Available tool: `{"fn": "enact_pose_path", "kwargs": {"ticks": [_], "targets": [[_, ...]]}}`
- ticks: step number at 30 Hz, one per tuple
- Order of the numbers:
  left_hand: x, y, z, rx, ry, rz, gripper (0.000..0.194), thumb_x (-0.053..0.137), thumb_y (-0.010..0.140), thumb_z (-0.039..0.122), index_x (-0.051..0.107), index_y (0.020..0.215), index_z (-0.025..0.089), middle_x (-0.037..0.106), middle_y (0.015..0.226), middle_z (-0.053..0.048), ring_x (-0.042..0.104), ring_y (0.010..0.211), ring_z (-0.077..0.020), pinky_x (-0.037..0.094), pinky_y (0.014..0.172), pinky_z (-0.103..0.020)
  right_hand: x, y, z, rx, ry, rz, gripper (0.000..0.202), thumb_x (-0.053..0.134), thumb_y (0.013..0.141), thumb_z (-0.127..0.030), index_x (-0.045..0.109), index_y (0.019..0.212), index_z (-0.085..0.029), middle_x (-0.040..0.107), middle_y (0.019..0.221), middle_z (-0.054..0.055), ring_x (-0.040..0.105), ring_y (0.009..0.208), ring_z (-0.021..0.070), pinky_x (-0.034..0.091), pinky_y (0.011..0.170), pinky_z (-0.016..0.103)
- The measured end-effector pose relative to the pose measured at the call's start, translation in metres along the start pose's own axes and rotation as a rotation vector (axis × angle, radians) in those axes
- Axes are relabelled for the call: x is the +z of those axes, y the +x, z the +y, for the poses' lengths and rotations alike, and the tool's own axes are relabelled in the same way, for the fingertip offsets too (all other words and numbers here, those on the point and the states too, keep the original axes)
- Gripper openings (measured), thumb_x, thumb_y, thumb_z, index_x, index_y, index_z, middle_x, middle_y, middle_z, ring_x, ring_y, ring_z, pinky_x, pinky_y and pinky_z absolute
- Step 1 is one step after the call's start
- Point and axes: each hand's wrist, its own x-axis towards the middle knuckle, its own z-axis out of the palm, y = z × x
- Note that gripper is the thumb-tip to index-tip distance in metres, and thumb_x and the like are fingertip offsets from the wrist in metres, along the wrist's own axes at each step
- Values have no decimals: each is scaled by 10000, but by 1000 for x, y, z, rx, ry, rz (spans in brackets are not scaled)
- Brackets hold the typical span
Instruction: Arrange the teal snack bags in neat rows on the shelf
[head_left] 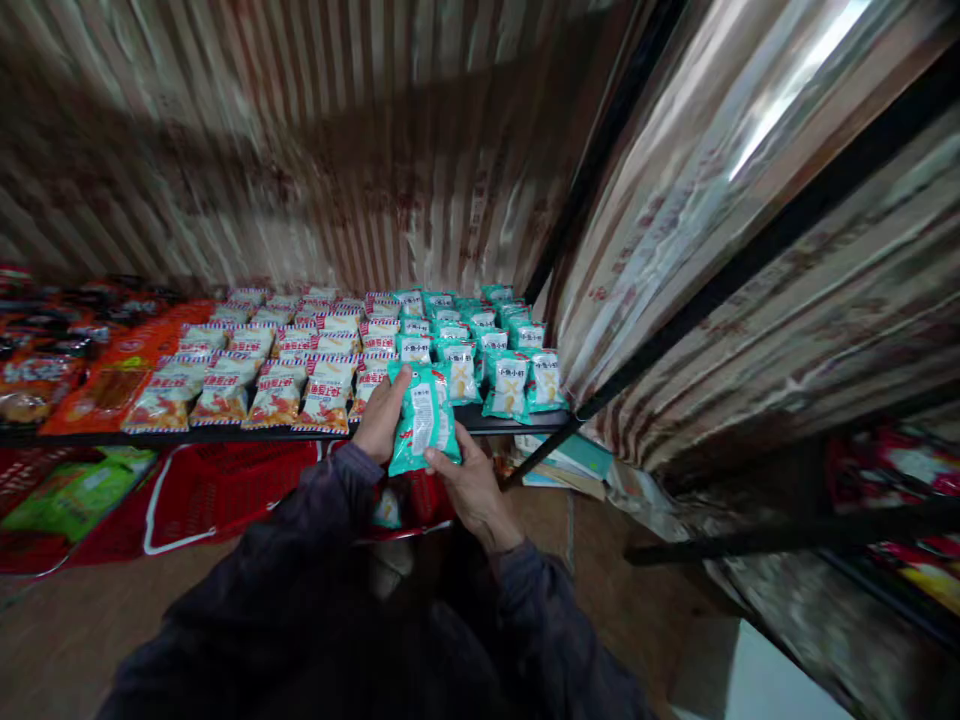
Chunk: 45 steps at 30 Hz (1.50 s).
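Between my two hands is a teal snack bag (422,420) with its printed back panel facing me, held just in front of the shelf edge. My left hand (381,418) grips its left side, thumb near the top. My right hand (474,488) pinches its lower right side. Behind it on the shelf stand rows of matching teal snack bags (511,385). To their left are several rows of white and orange snack bags (217,388), their fronts facing out.
A black shelf (480,424) runs across, with a slanting black post (622,375) at its right. Further left lie orange packets (120,370). Red baskets (225,490) sit below, one beside a green package (79,495). Corrugated cardboard (360,150) backs the shelf. A white box (780,680) stands lower right.
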Motion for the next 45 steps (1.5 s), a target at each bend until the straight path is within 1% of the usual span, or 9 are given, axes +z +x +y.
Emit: {"fn": "enact_pose_path", "kwargs": {"ticks": [4,8,13,19,24,27,32,39,45], "targets": [[10,-6,-5,-101,-154,-111,435,749,633,485,655,936,187,687,1063,-73,566,1122,-255,442,931,-328,-1,3,1,-50,43,69,553,849,538,-232,632,1047,-237,691,867,-32,580,638,92,487,534,190],[18,-11,-13,-192,-234,-227,536,745,643,506,621,1013,138,711,950,-80,659,863,-229,506,739,-313,-3,6,1,-72,41,96,540,837,549,-226,631,1047,-245,691,899,-29,576,634,91,484,549,200],[18,-12,-19,-176,-209,-245,554,789,608,466,622,1005,118,717,924,-80,662,797,-203,506,705,-288,-5,6,3,-130,-44,102,561,818,573,-246,617,1096,-232,693,916,-14,584,655,100,491,552,201],[11,-9,-26,-241,-158,-169,557,811,562,479,652,941,104,720,828,-79,662,714,-207,506,644,-296,-8,1,2,-88,-200,54,655,796,613,-335,561,1219,-248,696,999,-5,633,755,150,534,606,247],[4,-8,-27,-269,-180,-183,573,824,536,479,653,938,108,721,831,-73,658,697,-190,506,649,-291,-14,0,-4,-103,-216,-60,583,761,679,-393,577,1215,-253,673,1134,16,625,1017,198,508,891,327],[3,-9,-26,-282,-198,-193,608,835,512,478,649,964,117,723,850,-70,662,728,-193,510,666,-291,-19,7,-10,-91,-206,-31,507,705,714,-500,633,1135,-228,662,1171,47,595,1097,220,479,949,358],[5,-13,-24,-317,-191,-243,626,854,490,447,658,983,115,726,872,-78,670,762,-211,516,714,-311,-17,21,-23,-80,-176,118,566,737,650,-540,637,1106,-221,697,1086,49,624,1041,215,506,908,356],[4,-16,-30,-307,-187,-306,641,841,541,427,636,1067,124,721,949,-85,676,783,-206,518,725,-308,-7,26,-31,-118,-142,-12,387,790,608,-459,641,863,-208,733,898,18,668,880,204,548,766,311],[3,-19,-35,-341,-296,-331,637,802,591,485,639,1083,115,713,981,-109,672,861,-225,509,798,-329,-5,27,-27,-111,-73,58,374,833,537,-410,618,762,-204,734,829,8,672,834,209,546,751,324]]}}
